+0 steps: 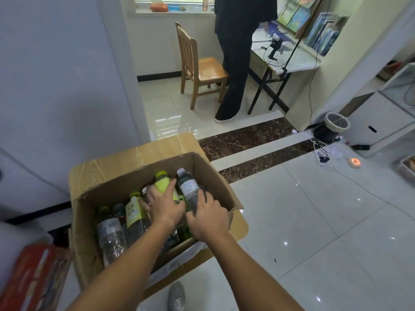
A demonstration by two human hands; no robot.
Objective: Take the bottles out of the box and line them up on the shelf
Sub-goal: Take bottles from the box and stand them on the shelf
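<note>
Inside an open cardboard box (89, 254) on a small wooden table (134, 153), the person's left hand (164, 206) curls round a yellow-green bottle (162, 184), and the right hand (208, 217) grasps a clear bottle (188, 190). Other bottles (134, 217) lie packed alongside, and none looks shelved yet. The box walls crowd both wrists, while the tiled floor (314, 221) to the right offers open room.

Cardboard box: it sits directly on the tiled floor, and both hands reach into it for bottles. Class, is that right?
No. The cardboard box sits on a small wooden table, not on the floor, as the head view shows. The left hand and right hand do reach into it, gripping bottles.
</note>
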